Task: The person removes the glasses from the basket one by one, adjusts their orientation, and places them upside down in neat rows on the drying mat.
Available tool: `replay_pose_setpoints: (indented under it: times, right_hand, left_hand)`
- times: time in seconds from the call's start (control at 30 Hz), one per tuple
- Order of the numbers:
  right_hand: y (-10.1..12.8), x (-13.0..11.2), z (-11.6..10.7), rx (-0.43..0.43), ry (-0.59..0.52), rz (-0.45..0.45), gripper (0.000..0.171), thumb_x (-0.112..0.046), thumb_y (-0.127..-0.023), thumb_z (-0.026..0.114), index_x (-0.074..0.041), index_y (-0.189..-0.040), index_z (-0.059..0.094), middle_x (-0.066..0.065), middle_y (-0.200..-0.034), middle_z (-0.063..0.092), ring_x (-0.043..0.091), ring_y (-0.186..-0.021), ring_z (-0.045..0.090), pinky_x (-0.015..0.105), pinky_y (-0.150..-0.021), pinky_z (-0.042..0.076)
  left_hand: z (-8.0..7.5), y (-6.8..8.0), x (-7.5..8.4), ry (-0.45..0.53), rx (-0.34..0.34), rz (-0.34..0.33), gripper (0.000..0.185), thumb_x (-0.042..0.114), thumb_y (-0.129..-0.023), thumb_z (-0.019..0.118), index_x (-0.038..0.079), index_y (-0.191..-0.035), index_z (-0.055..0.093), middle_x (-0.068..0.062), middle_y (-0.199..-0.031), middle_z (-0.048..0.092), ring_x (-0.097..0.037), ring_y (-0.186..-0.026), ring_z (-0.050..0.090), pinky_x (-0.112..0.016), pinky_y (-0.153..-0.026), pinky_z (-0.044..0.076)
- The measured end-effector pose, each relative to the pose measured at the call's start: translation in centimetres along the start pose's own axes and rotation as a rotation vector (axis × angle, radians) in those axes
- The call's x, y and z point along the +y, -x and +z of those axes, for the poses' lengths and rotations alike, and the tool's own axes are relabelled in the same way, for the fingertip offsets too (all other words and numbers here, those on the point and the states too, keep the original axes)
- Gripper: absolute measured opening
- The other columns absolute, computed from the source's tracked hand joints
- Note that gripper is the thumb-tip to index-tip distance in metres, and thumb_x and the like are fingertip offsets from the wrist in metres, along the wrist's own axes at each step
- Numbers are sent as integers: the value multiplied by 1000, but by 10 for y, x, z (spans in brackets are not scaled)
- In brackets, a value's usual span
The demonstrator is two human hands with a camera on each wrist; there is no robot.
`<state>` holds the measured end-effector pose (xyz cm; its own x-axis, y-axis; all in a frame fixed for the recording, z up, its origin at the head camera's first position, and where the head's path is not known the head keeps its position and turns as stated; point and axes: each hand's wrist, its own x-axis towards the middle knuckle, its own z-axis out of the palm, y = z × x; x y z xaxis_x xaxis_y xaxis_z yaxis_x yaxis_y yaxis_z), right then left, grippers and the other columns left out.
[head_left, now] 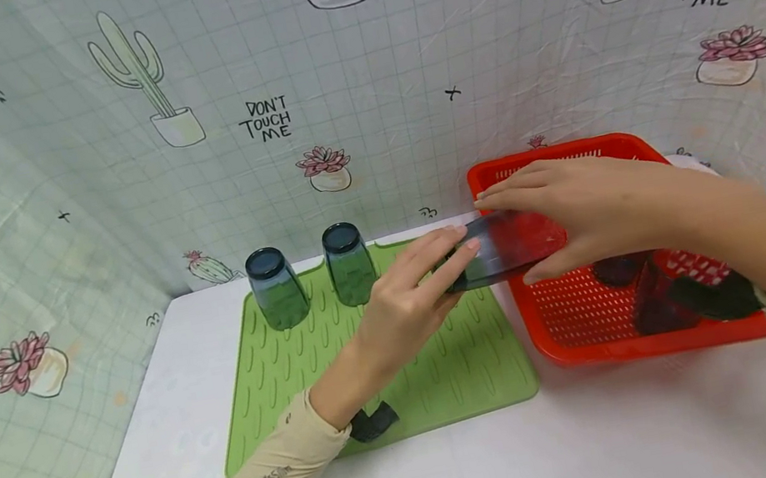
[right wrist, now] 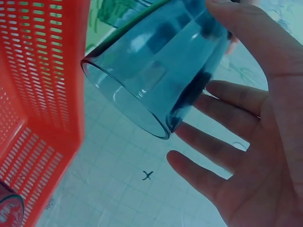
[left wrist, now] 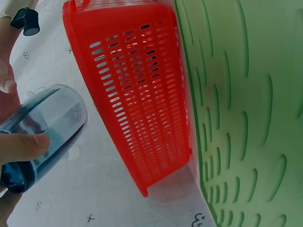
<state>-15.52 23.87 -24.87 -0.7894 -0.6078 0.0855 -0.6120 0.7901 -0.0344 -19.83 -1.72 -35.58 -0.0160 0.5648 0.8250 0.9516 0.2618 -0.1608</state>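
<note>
The blue glass (head_left: 506, 246) lies on its side in the air, held between both hands above the seam where the red basket (head_left: 603, 350) meets the green mat (head_left: 451, 371). It is a smooth, translucent tumbler of smoky blue, slightly tapered, with a thick base and a thin round rim; the right wrist view shows the open mouth and clean walls, with no liquid visible inside. The right hand (head_left: 576, 211) covers it from above, thumb below and fingers stretched along its wall, so the glass is gripped loosely rather than squeezed. The left hand (head_left: 407, 294) meets it from the mat side, fingertips pinching the near end; the left wrist view shows a thumb pressed on the wall.

The step in hand looks like a transfer of the glass from the basket toward the mat, caught midway as one hand passes it to the other. The next move seems to call for turning the glass mouth down and setting it on the ribbed mat, with enough room kept from the two upturned glasses (head_left: 277, 288) standing at the mat's far edge. The smooth wall may slip, so a firm hold before the right hand lets go would matter.

More dark glasses (head_left: 654, 295) lie in the basket. Both basket and mat rest on the white bench (head_left: 541, 458), backed by a cactus-printed sheet (head_left: 398, 59).
</note>
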Motion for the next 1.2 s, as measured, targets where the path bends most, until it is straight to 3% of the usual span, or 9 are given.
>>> replay_pose_setpoints:
  times: [0.23,0.5,0.77,1.07,1.2]
  right_hand:
    - [-9,-1,5,-30,58,21,82,-53,-79,84,-18,-147,55,10,-146,57,34,-134,53,61,-107,44]
    - [-14,-6,14,-13,127,43,85,-50,-75,88,-13,-144,55,12,-136,64,36,-123,61,60,-99,51]
    - [-14,-11,28,111,248,-96,76,-42,-72,92,-6,-129,59,7,-113,69,28,-102,68,48,-81,61]
    - [-11,-14,29,165,259,-88,63,-40,-69,90,-9,-115,60,2,-96,73,23,-84,70,44,-63,60]
    - [-8,-16,29,169,253,-63,66,-41,-67,91,-9,-116,61,1,-93,73,22,-79,69,42,-58,58]
  left_hand:
    - [-2,-2,0,-53,-14,56,53,0,-79,86,1,-128,68,-17,-132,65,-30,-125,61,-30,-109,47]
    - [-3,-5,0,-39,-11,32,56,1,-76,89,1,-128,68,-17,-132,65,-30,-126,61,-29,-108,47]
    - [-3,-1,1,-22,-14,9,54,3,-75,90,1,-126,69,-16,-130,66,-28,-123,62,-29,-108,48]
    - [-4,0,2,28,-17,5,53,1,-78,87,1,-127,69,-16,-132,65,-29,-126,60,-29,-110,46]
    - [-4,-2,4,86,-42,-7,53,-2,-80,84,1,-130,67,-18,-136,60,-29,-130,56,-30,-112,44]
